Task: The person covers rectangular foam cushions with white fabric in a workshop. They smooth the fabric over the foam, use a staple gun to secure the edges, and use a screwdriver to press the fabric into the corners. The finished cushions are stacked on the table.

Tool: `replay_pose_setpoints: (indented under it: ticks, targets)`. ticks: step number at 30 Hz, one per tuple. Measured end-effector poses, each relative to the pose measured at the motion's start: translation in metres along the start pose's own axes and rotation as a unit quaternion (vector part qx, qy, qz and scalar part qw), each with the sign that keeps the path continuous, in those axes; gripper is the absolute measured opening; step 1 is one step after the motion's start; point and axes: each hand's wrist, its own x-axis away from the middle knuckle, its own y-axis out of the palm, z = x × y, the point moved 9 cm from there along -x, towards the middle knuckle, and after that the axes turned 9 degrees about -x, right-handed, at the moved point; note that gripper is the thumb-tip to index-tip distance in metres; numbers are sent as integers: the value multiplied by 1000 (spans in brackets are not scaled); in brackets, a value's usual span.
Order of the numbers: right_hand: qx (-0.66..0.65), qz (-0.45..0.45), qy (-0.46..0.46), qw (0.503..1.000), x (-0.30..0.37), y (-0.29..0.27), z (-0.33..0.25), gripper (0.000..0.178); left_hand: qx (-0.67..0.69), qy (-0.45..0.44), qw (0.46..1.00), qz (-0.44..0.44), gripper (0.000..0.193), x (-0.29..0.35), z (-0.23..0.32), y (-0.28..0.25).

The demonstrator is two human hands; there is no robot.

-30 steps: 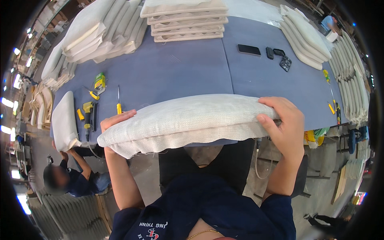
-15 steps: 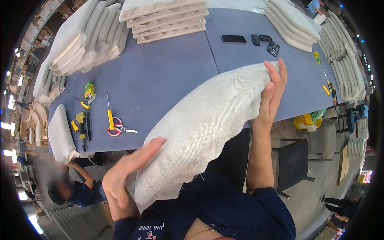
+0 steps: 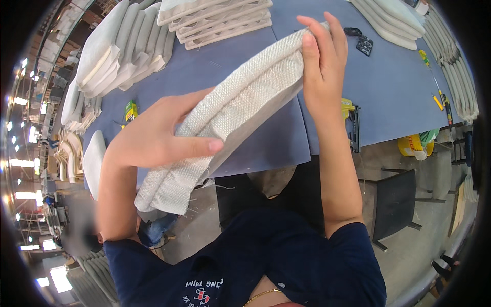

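Observation:
A light grey fabric-covered pad [image 3: 250,94] is held up in front of me, tilted with a long edge toward me. A loose strip of fabric with frayed threads hangs along that edge. My left hand [image 3: 158,130] grips its lower left part, thumb on the near side and the other fingers behind. At the upper right end, my right hand [image 3: 325,66] is closed around the pad's tip. Beside my right forearm, a yellow and black staple gun [image 3: 354,123] lies on the blue-grey table [image 3: 276,138].
Stacks of similar pads [image 3: 220,23] stand along the table's far side, more at far left [image 3: 123,51] and right [image 3: 391,23]. A screwdriver [image 3: 442,94] lies at the right edge. Below stand a yellow bucket [image 3: 409,147] and a black chair [image 3: 394,204]. A co-worker [image 3: 84,220] is at lower left.
The pad has been turned from its broad smooth face to its edge and raised up and left. My left hand moved up with its thumb over the edge; my right hand also rose.

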Motion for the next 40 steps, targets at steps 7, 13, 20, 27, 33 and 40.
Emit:
replay_pose_setpoints:
  ticks: [7, 13, 20, 27, 33, 40]
  targets:
    - [42, 7, -6, 999, -8, 12, -9, 30, 25, 17, 999, 42, 74, 3, -12, -9]
    - [17, 3, 31, 999, -2, 13, 0, 33, -54, 2, 995, 79, 74, 11, -1, -10]
    - [-155, 117, 131, 972, 61, -49, 44, 58, -205, 42, 969, 128, 78, 24, 39, 22]
    - [268, -134, 299, 906, 237, -134, 162, 73, -215, 95, 962, 136, 94, 35, 60, 49]
    - [240, -164, 320, 902, 262, -146, 176, 74, -195, 81, 970, 120, 105, 31, 61, 63]
    - [301, -276, 403, 819, 247, -126, 195, 108, -201, 54, 974, 92, 98, 26, 49, 40]
